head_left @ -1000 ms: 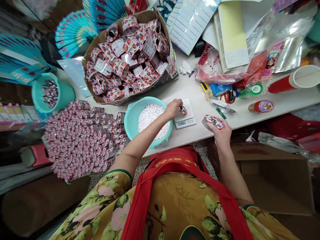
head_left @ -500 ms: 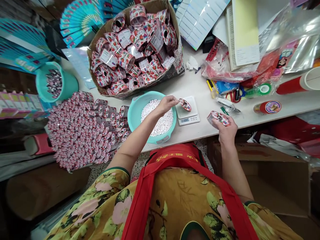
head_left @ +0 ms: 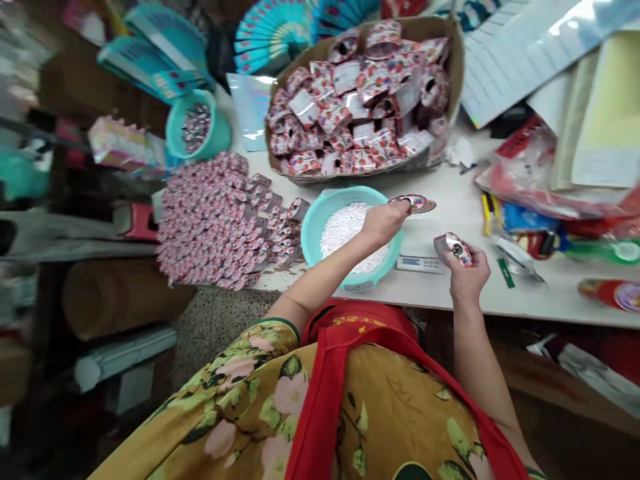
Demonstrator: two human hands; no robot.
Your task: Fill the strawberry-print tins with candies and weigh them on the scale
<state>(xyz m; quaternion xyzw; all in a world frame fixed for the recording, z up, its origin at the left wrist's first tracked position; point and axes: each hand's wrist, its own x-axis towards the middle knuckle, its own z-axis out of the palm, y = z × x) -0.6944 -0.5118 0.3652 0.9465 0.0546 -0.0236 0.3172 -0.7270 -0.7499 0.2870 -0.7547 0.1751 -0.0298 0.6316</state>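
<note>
My left hand [head_left: 386,223] reaches over the right side of a turquoise basin [head_left: 311,230] full of small white candies [head_left: 345,223]. Its fingers pinch the near end of a flat, strawberry-printed candy pack [head_left: 424,204], held above a white digital scale [head_left: 420,264]. Further right, over the table, my right hand [head_left: 470,272] is closed around a second printed candy pack [head_left: 453,249] with a dark round hole in its face. What either pack contains is hidden.
A cardboard box [head_left: 457,73] of similar packs stands behind the basin. Left of it, many packs [head_left: 215,227] stand massed together near a turquoise bucket [head_left: 220,130]. Plastic bags [head_left: 530,167], a tape roll [head_left: 625,250] and a red canister [head_left: 607,292] lie to the right.
The view has swung left, so things sit further right in the picture. My left hand now grips the pack that was over the scale, and the pack has turned. My right hand still holds its pack.
</note>
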